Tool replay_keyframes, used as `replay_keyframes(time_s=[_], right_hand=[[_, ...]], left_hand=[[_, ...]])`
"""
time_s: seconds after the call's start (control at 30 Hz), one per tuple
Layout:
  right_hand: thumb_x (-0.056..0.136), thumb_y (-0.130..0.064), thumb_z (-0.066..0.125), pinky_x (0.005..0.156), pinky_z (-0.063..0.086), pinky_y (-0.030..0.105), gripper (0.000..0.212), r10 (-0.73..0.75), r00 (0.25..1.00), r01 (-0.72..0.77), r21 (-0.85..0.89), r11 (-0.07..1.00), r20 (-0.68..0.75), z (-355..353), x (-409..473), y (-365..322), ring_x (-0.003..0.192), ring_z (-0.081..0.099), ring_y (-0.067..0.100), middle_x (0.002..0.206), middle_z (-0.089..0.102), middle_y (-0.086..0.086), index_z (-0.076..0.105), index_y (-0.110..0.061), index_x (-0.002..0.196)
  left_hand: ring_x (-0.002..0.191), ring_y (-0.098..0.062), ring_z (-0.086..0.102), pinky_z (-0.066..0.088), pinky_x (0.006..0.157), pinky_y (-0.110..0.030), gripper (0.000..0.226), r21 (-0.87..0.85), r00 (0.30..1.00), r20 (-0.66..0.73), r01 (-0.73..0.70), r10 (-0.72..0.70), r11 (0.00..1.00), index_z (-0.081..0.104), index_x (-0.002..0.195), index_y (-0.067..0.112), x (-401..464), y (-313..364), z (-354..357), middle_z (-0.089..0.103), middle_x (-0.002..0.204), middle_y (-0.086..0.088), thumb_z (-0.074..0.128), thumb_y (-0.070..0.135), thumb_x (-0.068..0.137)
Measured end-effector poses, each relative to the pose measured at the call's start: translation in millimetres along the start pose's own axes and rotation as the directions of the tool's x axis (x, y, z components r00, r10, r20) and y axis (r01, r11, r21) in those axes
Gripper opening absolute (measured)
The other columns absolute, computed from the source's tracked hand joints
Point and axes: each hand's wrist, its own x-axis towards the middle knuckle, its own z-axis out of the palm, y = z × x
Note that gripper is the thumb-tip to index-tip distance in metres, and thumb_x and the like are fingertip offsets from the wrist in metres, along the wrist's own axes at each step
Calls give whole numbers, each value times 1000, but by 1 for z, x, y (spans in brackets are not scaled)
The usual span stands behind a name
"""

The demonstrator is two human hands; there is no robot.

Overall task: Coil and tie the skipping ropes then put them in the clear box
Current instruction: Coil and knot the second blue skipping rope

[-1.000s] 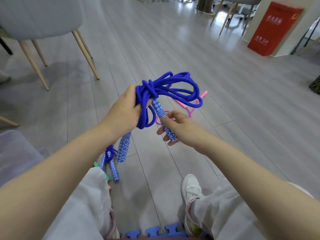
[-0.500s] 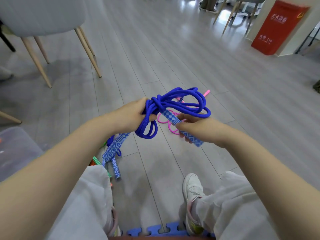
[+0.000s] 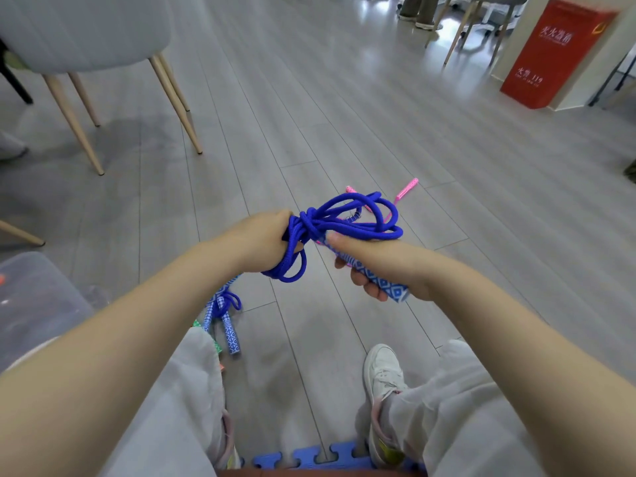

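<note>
Open grey floor (image 3: 344, 108) stretched ahead of the hands. A chair (image 3: 86, 32) stood far left, a red cabinet (image 3: 554, 53) far right.

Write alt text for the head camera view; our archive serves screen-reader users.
A person's left hand grips a coiled blue skipping rope while the right hand holds its blue-and-white patterned handle above a grey wood-plank floor. A pink skipping rope lies on the floor beyond, another blue rope lies near the left knee, and a clear plastic box sits at far left.

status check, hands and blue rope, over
Left hand grips blue rope coil. Right hand grips its handle. Not yet in clear box. Nothing blocking.
</note>
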Motion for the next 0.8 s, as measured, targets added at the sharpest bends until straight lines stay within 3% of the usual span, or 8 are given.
replay_keyframes(time_s=[0.1,0.23,0.3,0.4,0.47,0.53,0.67,0.8], right_hand=[[86,-73,47,43,38,23,60,97,995,-95,62,994,-20,2,9,3,44,42,16,56,46,2,48,-13,83],[93,-59,50,48,51,23,52,78,988,-59,145,988,-132,13,22,9,51,56,15,64,60,3,54,-10,77],[99,-43,50,66,60,26,35,24,981,0,122,993,-194,14,29,11,72,66,15,90,70,5,61,-11,90],[100,-22,48,92,55,37,14,25,980,-25,0,1000,-197,17,33,12,98,67,21,112,68,8,56,-15,109],[92,-15,57,82,58,33,24,-39,977,36,-19,999,-209,23,31,9,91,65,21,103,65,8,51,-12,116],[87,-22,64,68,53,28,30,-121,969,125,4,992,-213,27,29,5,79,56,18,91,57,6,54,-11,113],[87,-48,65,65,48,28,36,-169,974,194,171,966,-148,20,25,-3,74,49,16,92,56,4,62,-20,109],[85,-52,68,59,44,28,25,-210,957,228,75,971,-199,17,27,-1,69,45,15,77,52,-4,60,-29,90]], left_hand=[[80,-29,58,46,68,-34,19,9,994,-106,22,-21,1000,51,90,17,3,3,4,61,84,-4,56,35,94],[77,-30,60,49,67,-36,18,45,985,-173,26,-18,999,57,91,15,6,8,10,63,81,-6,56,32,94],[78,-34,61,51,68,-40,15,60,981,-195,19,-7,998,55,93,11,8,11,15,64,83,-10,54,25,94],[76,-34,59,48,66,-40,14,17,989,-145,22,-19,1000,51,93,8,11,15,24,62,82,-11,52,22,95],[67,-28,54,43,59,-36,16,-43,995,-92,30,-34,999,48,89,10,14,15,28,58,75,-8,53,25,95],[61,-22,46,36,53,-32,15,-99,996,-74,41,-48,994,45,85,12,16,17,27,54,69,-5,54,23,92],[61,-25,44,33,50,-31,8,-122,988,-142,41,-58,992,43,81,13,18,17,20,50,67,-4,47,10,88],[60,-21,46,31,49,-31,7,-50,980,-183,67,-75,996,42,93,11,15,21,22,51,74,-5,44,9,87]])
